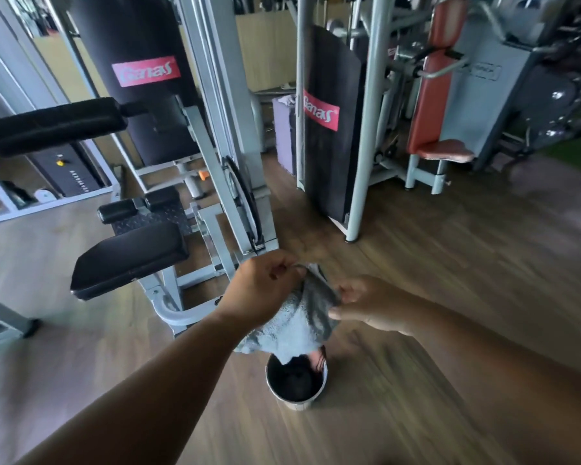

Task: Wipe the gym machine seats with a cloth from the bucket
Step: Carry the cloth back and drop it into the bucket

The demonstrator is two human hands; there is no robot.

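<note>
A grey cloth (pixel 296 327) hangs in the air above a small round bucket (pixel 296 399) that stands on the wooden floor. My left hand (pixel 262 290) pinches the cloth's top edge. My right hand (pixel 373 305) grips its right side. The cloth's lower end dangles just over the bucket's dark inside. A black padded seat (pixel 128 260) of the grey machine is to the left, a little beyond my left hand. A red seat (pixel 445 151) with a red backrest is at the far right.
Grey machine frames (pixel 228 156) and black weight-stack covers (pixel 329 135) marked Ganas stand ahead. A black roller pad (pixel 54 124) juts out at the upper left. Wooden floor (pixel 450 263) spreads to the right and around the bucket.
</note>
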